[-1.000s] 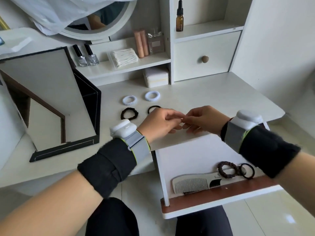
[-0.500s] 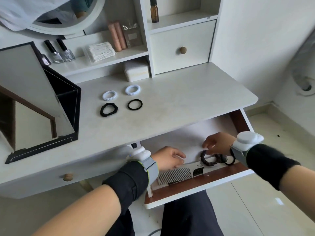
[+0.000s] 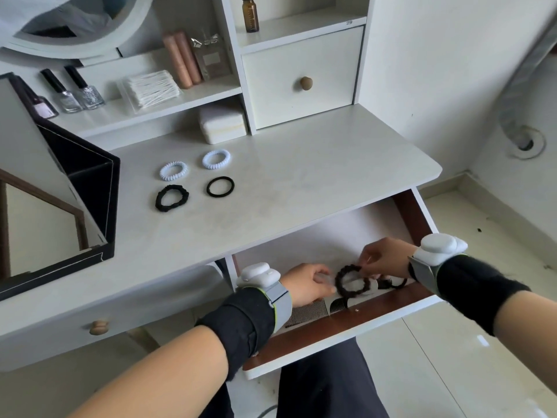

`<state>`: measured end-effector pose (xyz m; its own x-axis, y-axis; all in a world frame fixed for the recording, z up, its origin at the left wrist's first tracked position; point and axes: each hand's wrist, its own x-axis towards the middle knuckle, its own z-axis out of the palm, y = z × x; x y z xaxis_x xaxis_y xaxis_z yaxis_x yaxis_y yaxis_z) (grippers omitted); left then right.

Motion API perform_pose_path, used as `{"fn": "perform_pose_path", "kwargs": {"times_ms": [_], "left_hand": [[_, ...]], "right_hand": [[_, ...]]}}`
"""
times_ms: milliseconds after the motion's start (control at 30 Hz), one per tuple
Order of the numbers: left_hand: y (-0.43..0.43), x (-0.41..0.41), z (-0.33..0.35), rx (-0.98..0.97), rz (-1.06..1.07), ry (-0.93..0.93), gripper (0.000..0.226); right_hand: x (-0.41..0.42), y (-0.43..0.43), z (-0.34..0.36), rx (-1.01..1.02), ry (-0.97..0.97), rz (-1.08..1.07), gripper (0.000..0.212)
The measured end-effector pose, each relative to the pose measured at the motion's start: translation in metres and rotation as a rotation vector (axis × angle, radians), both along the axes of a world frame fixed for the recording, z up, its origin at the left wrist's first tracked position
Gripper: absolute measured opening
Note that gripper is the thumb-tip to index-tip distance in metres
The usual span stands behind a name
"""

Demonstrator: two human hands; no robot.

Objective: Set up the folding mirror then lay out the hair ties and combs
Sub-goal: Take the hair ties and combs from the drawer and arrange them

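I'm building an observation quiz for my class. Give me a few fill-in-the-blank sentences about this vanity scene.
1. The hair ties laid out on the desktop number ___.
2. The right hand pinches a dark braided hair tie above the open ___.
3. The comb lies partly hidden under the ___ wrist.

Missing words: four; drawer; left.

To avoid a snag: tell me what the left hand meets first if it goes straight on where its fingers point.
The left hand points right, so likely the brown hair tie pinched by the right hand; blur hides whether they touch.
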<state>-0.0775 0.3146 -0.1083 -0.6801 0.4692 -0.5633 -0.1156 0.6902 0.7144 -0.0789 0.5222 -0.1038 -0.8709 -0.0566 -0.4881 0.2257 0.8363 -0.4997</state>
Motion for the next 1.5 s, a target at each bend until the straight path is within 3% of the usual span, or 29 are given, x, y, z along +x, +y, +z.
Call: {"fn": "perform_pose_path", "kwargs": {"times_ms": [133, 267, 333, 467, 567, 867, 1033, 1133, 1267, 1367, 1500], "left_hand": [[0.009, 0.0, -0.001, 0.036, 0.041, 0.032, 0.044], [0.007, -0.003, -0.004, 0.061, 0.114, 0.084, 0.025], [0.003, -0.006, -0.005, 0.057, 0.165, 0.093, 0.026], [-0.007, -0.016, -0.01, 0.009, 0.204, 0.131, 0.031], [-0.013, -0.02, -0.015, -0.006, 0.233, 0.133, 0.029], [-0.013, -0.015, -0.012, 0.012, 0.216, 0.18, 0.023], [-0.014, -0.011, -0.007, 0.044, 0.22, 0.172, 0.021], [-0.015, -0.011, -0.004, 0.065, 0.229, 0.157, 0.02], [-0.017, -0.01, 0.005, 0.102, 0.269, 0.148, 0.018], [-0.016, -0.007, 0.011, 0.131, 0.269, 0.126, 0.017], [-0.02, -0.001, 0.024, 0.202, 0.252, 0.084, 0.011]], "right_hand": [[0.0, -0.013, 0.006, -0.238, -0.038, -0.035, 0.007], [-0.004, -0.015, 0.005, -0.254, -0.021, -0.041, 0.006], [-0.007, -0.007, 0.004, -0.141, 0.028, -0.037, 0.01], [-0.015, 0.02, 0.003, 0.258, 0.073, 0.052, 0.041], [-0.018, 0.035, -0.003, 0.392, -0.033, 0.103, 0.039], [-0.013, 0.035, -0.012, 0.491, -0.131, 0.102, 0.01], [-0.01, 0.031, -0.014, 0.547, -0.07, 0.146, 0.026], [-0.013, 0.031, -0.003, 0.463, 0.045, 0.017, 0.007], [-0.014, 0.024, 0.017, 0.196, 0.188, -0.136, 0.014], [-0.007, 0.008, 0.027, -0.108, 0.097, -0.156, 0.014], [-0.003, -0.013, 0.04, -0.211, 0.032, -0.05, 0.019]]}}
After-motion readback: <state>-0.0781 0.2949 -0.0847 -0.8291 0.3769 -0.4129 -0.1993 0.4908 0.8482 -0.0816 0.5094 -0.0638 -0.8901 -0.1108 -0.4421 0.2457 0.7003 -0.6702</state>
